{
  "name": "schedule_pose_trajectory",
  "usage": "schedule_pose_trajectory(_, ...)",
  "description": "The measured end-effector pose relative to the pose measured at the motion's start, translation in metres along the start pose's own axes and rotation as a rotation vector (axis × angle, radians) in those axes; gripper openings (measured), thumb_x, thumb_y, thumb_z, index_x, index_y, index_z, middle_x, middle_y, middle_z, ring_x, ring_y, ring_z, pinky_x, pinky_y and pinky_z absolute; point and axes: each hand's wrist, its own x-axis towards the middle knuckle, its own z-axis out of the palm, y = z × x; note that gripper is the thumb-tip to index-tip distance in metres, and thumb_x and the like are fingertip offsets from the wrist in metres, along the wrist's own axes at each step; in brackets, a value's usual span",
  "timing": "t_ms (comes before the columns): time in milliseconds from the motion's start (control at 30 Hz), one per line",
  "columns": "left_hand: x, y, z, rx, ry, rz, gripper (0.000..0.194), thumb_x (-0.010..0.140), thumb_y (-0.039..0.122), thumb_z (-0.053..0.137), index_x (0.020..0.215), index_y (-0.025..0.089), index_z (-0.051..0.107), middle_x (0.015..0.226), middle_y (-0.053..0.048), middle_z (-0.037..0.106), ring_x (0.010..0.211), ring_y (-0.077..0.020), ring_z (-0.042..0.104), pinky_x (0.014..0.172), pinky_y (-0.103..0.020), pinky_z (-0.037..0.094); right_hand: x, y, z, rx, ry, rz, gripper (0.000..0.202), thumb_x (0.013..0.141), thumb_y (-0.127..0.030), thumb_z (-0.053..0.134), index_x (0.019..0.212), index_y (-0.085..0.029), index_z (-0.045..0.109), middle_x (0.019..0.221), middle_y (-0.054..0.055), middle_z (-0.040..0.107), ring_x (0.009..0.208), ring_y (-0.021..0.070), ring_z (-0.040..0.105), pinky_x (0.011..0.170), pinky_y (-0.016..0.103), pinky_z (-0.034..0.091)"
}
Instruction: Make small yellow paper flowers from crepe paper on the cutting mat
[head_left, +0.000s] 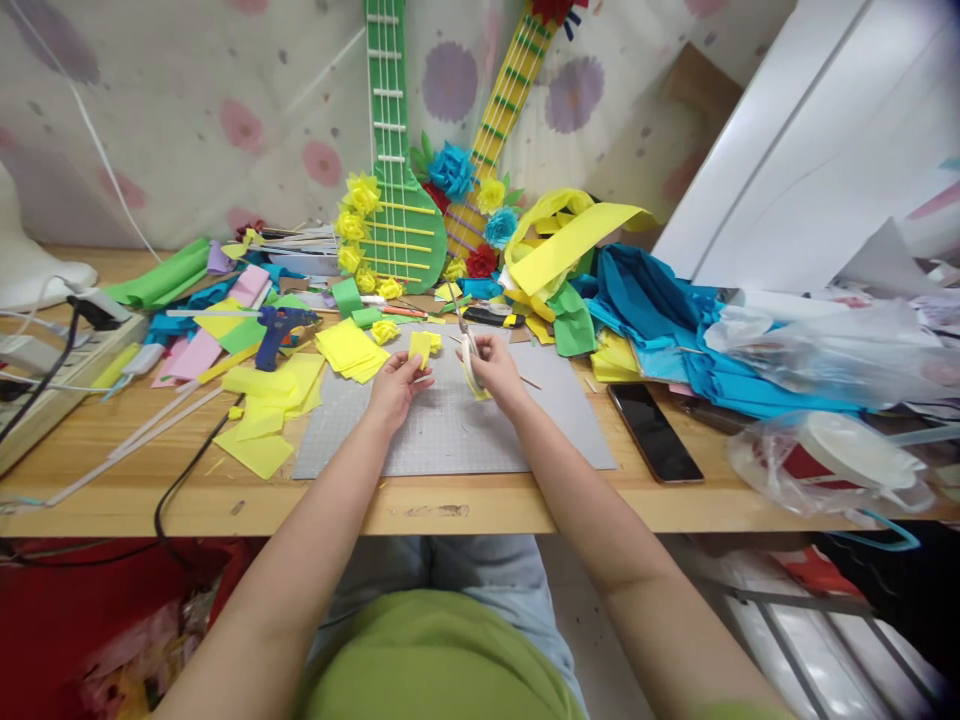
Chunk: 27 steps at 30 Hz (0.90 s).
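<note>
My left hand [397, 388] pinches a small piece of yellow crepe paper [421, 346] above the grey cutting mat [352, 445]. Held in my right hand [496, 372] is a pair of scissors [462, 325], with the blades pointing up and away from me. The scissors' pale handle loops show at my fingers, and a bit of yellow shows just below them. Paper and scissors are a short gap apart. A stack of yellow paper squares [351, 350] lies left of the mat's far part, beside a small yellow paper flower [385, 332].
A blue glue gun [282, 335] lies among paper scraps at left. Two paper-decorated instruments, a green one [405, 225] and a yellow one [504, 100], lean against the back wall. At right are a phone [655, 432], blue crepe paper [652, 300] and a bagged cup [832, 460].
</note>
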Motion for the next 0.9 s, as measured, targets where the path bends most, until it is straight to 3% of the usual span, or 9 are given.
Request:
schedule_pose_trajectory(133, 0.0, -0.003, 0.0, 0.143, -0.036, 0.064, 0.029, 0.054, 0.029, 0.072, 0.073, 0.015, 0.054, 0.064, 0.004, 0.053, 0.053, -0.0063, 0.05, 0.044, -0.018, 0.044, 0.003, -0.01, 0.017, 0.133, 0.012, 0.07, 0.046, 0.055, -0.051, 0.065, 0.081, -0.019, 0.045, 0.07, -0.001, 0.058, 0.062, 0.0107, 0.052, 0.058, 0.023, 0.04)
schedule_pose_trajectory(267, 0.001, -0.001, -0.004, 0.159, -0.014, 0.078, 0.027, 0.055, 0.028, 0.07, 0.073, 0.016, 0.055, 0.065, 0.003, 0.053, 0.054, -0.0062, 0.051, 0.039, -0.015, 0.039, 0.004, -0.004, 0.015, 0.03, 0.047, 0.08, 0.046, 0.056, -0.055, 0.064, 0.079, -0.019, 0.046, 0.068, -0.002, 0.057, 0.06, 0.0107, 0.051, 0.056, 0.023, 0.039)
schedule_pose_trajectory(333, 0.001, 0.004, -0.008, 0.1, 0.005, 0.07, 0.025, 0.056, 0.025, 0.069, 0.074, 0.016, 0.054, 0.067, 0.003, 0.054, 0.058, -0.0073, 0.054, 0.041, -0.015, 0.04, 0.002, -0.001, 0.007, 0.004, -0.051, 0.103, 0.044, 0.061, -0.06, 0.058, 0.076, -0.019, 0.049, 0.067, -0.001, 0.057, 0.057, 0.0101, 0.05, 0.055, 0.023, 0.039)
schedule_pose_trajectory(400, 0.0, 0.01, -0.013, 0.063, -0.005, 0.026, 0.024, 0.057, 0.021, 0.068, 0.075, 0.016, 0.052, 0.073, 0.001, 0.057, 0.065, -0.0104, 0.06, 0.045, -0.018, 0.045, -0.001, 0.001, -0.004, 0.013, -0.274, 0.109, 0.046, 0.066, -0.062, 0.052, 0.076, -0.017, 0.053, 0.067, 0.001, 0.057, 0.056, 0.0105, 0.05, 0.054, 0.024, 0.039)
schedule_pose_trajectory(467, 0.0, 0.014, -0.017, 0.074, -0.048, -0.031, 0.024, 0.059, 0.019, 0.068, 0.075, 0.015, 0.051, 0.079, -0.001, 0.06, 0.072, -0.0149, 0.064, 0.051, -0.021, 0.049, -0.003, 0.002, -0.014, -0.062, -0.387, 0.061, 0.045, 0.066, -0.059, 0.054, 0.079, -0.016, 0.056, 0.07, 0.002, 0.058, 0.061, 0.0116, 0.051, 0.056, 0.024, 0.039)
schedule_pose_trajectory(633, 0.0, 0.014, -0.022, 0.147, -0.104, -0.02, 0.023, 0.062, 0.021, 0.067, 0.075, 0.014, 0.05, 0.082, -0.003, 0.062, 0.078, -0.0191, 0.066, 0.058, -0.025, 0.051, -0.002, 0.006, -0.023, -0.507, -0.22, -0.16, 0.042, 0.063, -0.054, 0.06, 0.085, -0.019, 0.058, 0.081, 0.0, 0.06, 0.072, 0.0136, 0.051, 0.065, 0.025, 0.038)
schedule_pose_trajectory(900, -0.001, 0.013, -0.018, 0.057, -0.117, -0.062, 0.02, 0.066, 0.02, 0.065, 0.079, 0.015, 0.051, 0.081, -0.003, 0.064, 0.082, -0.0173, 0.065, 0.061, -0.024, 0.051, -0.016, 0.001, -0.004, -0.738, -0.282, -0.245, 0.033, 0.072, -0.052, 0.05, 0.082, -0.02, 0.053, 0.077, 0.0, 0.058, 0.067, 0.0129, 0.048, 0.06, 0.024, 0.033)
